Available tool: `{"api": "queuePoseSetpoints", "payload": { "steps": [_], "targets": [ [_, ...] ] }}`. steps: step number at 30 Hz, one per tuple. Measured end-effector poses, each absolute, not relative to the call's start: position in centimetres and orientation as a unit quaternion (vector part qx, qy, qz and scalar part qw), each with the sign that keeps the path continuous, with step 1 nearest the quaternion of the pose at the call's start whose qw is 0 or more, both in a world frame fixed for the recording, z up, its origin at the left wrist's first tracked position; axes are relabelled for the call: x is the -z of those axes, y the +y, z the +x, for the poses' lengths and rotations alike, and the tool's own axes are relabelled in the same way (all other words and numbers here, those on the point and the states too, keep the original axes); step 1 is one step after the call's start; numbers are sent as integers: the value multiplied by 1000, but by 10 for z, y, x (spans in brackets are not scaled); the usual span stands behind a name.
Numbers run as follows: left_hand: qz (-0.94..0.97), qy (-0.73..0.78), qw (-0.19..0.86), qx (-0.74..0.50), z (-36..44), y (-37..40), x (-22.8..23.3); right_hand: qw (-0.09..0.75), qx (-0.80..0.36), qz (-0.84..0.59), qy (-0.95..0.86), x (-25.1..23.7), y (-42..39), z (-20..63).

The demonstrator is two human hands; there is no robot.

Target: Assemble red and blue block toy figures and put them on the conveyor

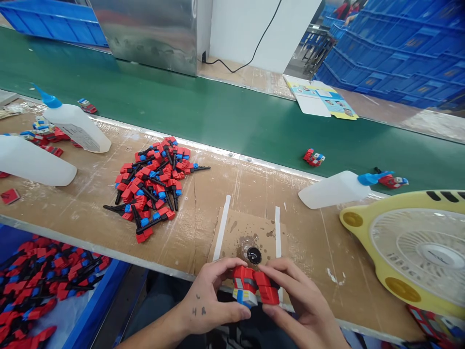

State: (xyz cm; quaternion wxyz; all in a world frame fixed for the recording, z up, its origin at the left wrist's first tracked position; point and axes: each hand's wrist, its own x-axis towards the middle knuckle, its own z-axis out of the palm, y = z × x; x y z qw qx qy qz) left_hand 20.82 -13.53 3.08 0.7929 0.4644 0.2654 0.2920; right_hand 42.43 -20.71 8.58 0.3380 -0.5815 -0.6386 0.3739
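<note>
Left hand and right hand meet at the near edge of the workbench, both closed on one red toy part, which sits between their fingertips: left thumb below it, right fingers on its right side. Just beyond the part, a small black cap lies on a stained cardboard pad. Farther left, a pile of red, blue and black pieces. Squeeze bottles lie on the bench; a yellow fan stands right. Behind runs a green conveyor belt.
</note>
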Motion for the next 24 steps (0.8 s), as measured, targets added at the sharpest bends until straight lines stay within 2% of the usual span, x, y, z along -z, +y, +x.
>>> {"api": "queuePoseSetpoints", "payload": {
  "steps": [4,8,15,20,21,24],
  "targets": [
    [548,283,738,-275,205,-129,-38,302,-326,-590,-674,-91,-207,423],
    [637,274,668,-269,200,-123,-44,327,-289,-585,-684,-88,-212,420],
    [667,271,645,-256,199,-120,-43,356,-346,-574,-652,-66,-220,419],
    [695,201,626,-290,205,-116,-43,354,-239,-576,-697,-77,-218,418],
    [706,178,608,-317,206,-116,-43,380,-213,-586,-683,-78,-221,419],
    [740,133,526,-397,209,-117,-44,548,-195,-614,-533,-72,-235,420]
  ]
}}
